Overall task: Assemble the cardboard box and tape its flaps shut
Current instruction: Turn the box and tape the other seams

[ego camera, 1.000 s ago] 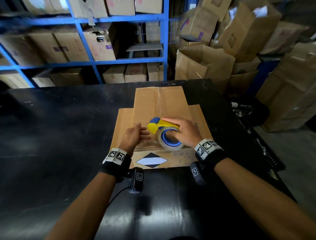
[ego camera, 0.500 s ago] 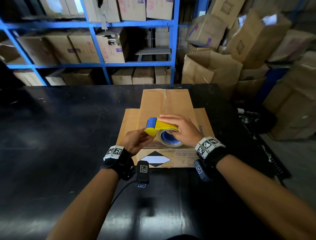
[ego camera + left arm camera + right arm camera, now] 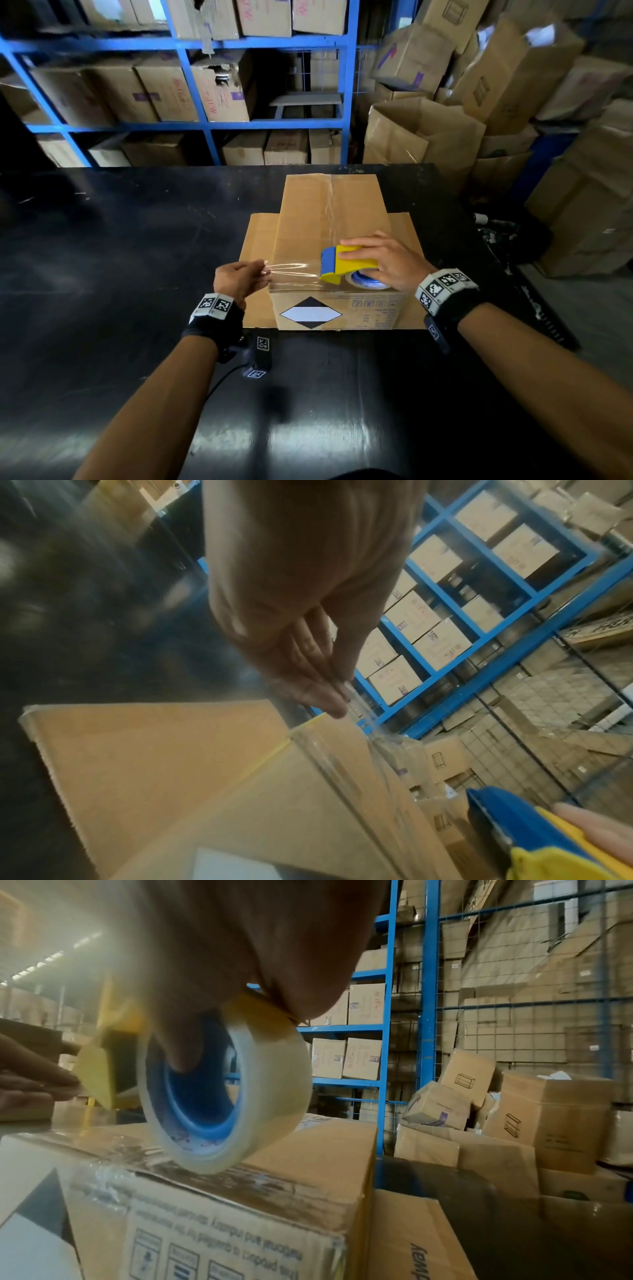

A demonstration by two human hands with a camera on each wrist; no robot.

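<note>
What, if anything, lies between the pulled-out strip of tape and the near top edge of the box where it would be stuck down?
Nothing visible. The tape strip stretches from the left hand to the dispenser, held by the right hand, just above the box top; only bare cardboard lies beneath it.

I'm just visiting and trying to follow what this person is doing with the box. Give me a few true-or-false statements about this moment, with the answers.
1. The left hand pinches the free end of a clear tape strip. True.
2. The right hand rests empty on the table. False: it holds a yellow and blue tape dispenser on the cardboard box.
3. A strip of tape already runs along the box's top seam. True.
4. The box stands on a white table. False: the table is black.
5. The shelving behind is red. False: the blue shelving holds cartons.
</note>
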